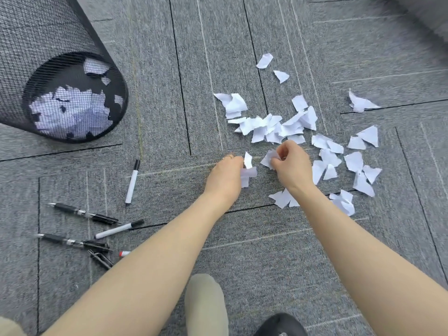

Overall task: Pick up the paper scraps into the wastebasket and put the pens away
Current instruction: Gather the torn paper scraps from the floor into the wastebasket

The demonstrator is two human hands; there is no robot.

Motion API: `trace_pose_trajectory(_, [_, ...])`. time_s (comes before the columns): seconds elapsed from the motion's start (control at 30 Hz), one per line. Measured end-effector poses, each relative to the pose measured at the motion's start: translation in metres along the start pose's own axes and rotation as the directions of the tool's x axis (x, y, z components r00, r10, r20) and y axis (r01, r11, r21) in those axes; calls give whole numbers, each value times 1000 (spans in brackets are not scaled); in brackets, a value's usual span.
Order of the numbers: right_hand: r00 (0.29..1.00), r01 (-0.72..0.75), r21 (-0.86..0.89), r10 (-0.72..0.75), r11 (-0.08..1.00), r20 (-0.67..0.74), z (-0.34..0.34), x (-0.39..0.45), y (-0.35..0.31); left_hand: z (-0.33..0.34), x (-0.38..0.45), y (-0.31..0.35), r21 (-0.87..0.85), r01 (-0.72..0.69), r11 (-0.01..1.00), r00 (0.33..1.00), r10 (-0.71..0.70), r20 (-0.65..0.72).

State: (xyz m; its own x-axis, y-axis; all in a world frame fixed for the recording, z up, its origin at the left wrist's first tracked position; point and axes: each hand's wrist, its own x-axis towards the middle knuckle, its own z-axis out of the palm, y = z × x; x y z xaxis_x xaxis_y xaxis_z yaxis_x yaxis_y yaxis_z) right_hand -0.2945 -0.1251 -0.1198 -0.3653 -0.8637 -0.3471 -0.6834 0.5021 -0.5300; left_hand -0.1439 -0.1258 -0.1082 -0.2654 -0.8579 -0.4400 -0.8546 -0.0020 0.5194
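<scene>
Torn white paper scraps (pixel 271 128) lie scattered over the grey carpet at centre right. My left hand (pixel 225 175) is closed around a few scraps (pixel 247 170) that stick out of its fist. Just to its right, my right hand (pixel 292 163) pinches another scrap (pixel 268 159) between its fingertips. The black mesh wastebasket (pixel 14 69) stands at the upper left, with paper scraps showing through its mesh at the bottom. Several pens lie at the lower left: a white marker (pixel 132 181), another white marker (pixel 118 229) and black pens (pixel 82 212).
My forearms reach in from the bottom edge. A knee in beige trousers (pixel 206 304) and a black shoe (pixel 281 324) show at the bottom. A red-tipped pen (pixel 124 253) is partly hidden behind my left forearm. A pale furniture edge (pixel 426 13) sits at the top right.
</scene>
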Motion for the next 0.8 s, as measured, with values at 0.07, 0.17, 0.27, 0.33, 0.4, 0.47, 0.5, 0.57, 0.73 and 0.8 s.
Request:
trace_pose_trajectory(0.07, [1000, -13, 26, 13, 1000, 18, 1, 1, -1, -1, 0, -3, -120, 63, 991, 998, -63, 2])
trace_pose_trajectory(0.17, [998, -4, 18, 3, 1000, 62, -1, 2, -1, -19, -1, -10, -252, 158, 955, 987, -148, 58])
trace_pose_trajectory(0.27, [993, 11, -15, -9, 1000, 118, -4, 7, 4, -42, -5, -24, -240, 205, 949, 975, -177, 133])
trace_pose_trajectory(0.33, [991, 27, -8, -26, 1000, 134, -6, 8, 7, -50, -12, -36, -231, 242, 942, 966, -213, 146])
trace_pose_trajectory(0.4, [991, 50, 15, -51, 999, 121, -8, 5, 5, -49, -20, -46, -223, 278, 934, 957, -250, 145])
trace_pose_trajectory(0.47, [993, 41, 92, -50, 995, 109, -10, -2, -1, -41, -27, -49, -220, 299, 929, 951, -272, 143])
trace_pose_trajectory(0.5, [991, 30, 160, -50, 987, 122, -12, -5, -7, -37, -30, -50, -222, 300, 928, 952, -275, 137])
trace_pose_trajectory(0.57, [979, 37, 272, -90, 962, 184, -12, -10, -23, -28, -34, -50, -173, 257, 951, 965, -242, 104])
trace_pose_trajectory(0.73, [921, 283, -34, -262, 958, 288, 8, -12, -48, -15, -39, -48, 25, 32, 999, 999, -31, -28])
trace_pose_trajectory(0.8, [923, 301, -157, -246, 941, 297, 14, -11, -46, -12, -42, -47, 98, -15, 995, 999, 19, -37])
